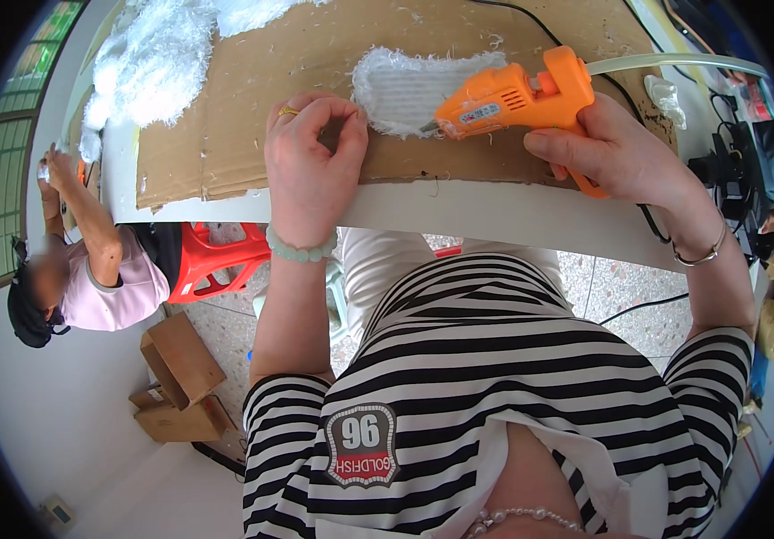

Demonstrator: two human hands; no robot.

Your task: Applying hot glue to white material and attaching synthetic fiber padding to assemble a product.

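Note:
My right hand (620,153) is wrapped round the handle of an orange hot glue gun (499,99). The gun's metal nozzle points left, at the lower edge of a flat white piece with a fuzzy rim (396,90). A long translucent glue stick (661,59) runs out of the gun's back. With thumb and forefinger pinched together, my left hand (310,157) meets the left edge of the white piece; its other fingers are curled. The white piece lies on a brown cardboard sheet (225,148).
White fluffy material (149,67) is heaped at the far left. A black cable (631,97) passes by the glue gun, near a crumpled whitish scrap (665,101). Another person (104,283) works at the left, beside a red stool (212,260). Cardboard boxes (180,364) stand on the floor.

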